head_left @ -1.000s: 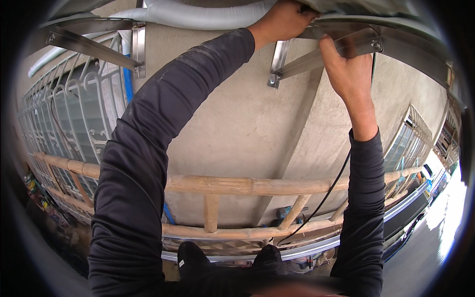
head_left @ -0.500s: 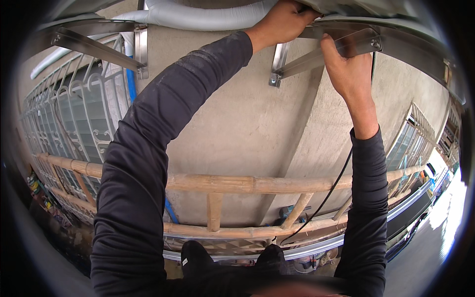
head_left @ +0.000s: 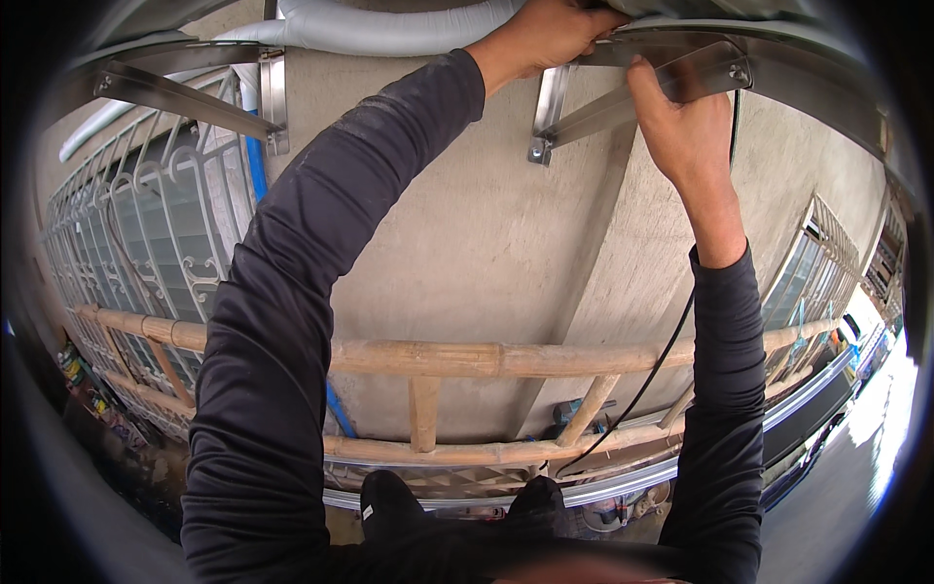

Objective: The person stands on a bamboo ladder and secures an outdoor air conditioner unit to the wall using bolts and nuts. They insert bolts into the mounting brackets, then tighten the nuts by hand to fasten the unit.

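At the top, my right hand (head_left: 686, 136) grips the slanted arm of a shiny metal wall bracket (head_left: 593, 119), its thumb along the near side and its fingers behind the metal. My left hand (head_left: 545, 39) is raised to the underside of the overhead metal edge (head_left: 788, 60), beside the bracket's upper end. Its fingers are curled together, and whatever they pinch is too hidden to make out. A bolt fixes the bracket's lower foot (head_left: 539, 148) to the concrete wall (head_left: 467, 224).
A white wrapped pipe (head_left: 399, 31) runs along the top left, near a second metal bracket (head_left: 185, 97). Across my front lies a bamboo ladder-like frame (head_left: 438, 358). A black cable (head_left: 652, 375) hangs by my right arm. Barred windows (head_left: 146, 224) flank the wall.
My left hand has shifted slightly left, and its fingers have changed position at the metal edge. My right hand keeps its grip on the bracket. The view has tilted a little.
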Demonstrator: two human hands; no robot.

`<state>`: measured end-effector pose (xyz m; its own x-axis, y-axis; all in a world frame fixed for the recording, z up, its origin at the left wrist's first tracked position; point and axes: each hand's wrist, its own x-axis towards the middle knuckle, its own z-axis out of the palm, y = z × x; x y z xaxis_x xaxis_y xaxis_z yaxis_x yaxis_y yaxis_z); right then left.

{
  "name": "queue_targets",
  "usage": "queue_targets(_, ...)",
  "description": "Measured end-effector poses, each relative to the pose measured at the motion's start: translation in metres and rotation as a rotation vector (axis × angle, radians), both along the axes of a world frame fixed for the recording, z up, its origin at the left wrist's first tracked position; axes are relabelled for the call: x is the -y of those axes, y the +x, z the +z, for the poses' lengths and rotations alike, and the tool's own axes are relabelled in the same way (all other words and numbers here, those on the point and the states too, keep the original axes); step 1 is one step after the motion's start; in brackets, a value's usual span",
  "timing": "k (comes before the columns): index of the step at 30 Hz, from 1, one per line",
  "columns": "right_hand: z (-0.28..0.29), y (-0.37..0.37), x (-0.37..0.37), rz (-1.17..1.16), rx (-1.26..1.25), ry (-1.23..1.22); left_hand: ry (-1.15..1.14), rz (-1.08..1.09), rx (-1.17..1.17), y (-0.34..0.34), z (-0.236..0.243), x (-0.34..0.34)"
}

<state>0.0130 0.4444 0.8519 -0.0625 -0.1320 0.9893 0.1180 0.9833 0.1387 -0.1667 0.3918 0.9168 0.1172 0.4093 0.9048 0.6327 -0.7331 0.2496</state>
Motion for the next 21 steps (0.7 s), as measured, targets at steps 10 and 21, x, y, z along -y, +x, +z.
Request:
queue_targets(10,0.0,0.001,-0.002,-0.021,0.016,-0.023,-0.175,-0.073,0.057,-0.005,0.007,0.004)
queue_targets(21,0.0,0.0,-0.002,0.002,-0.006,-0.026,0.219,-0.031,-0.071,-0.009,0.002,-0.016)
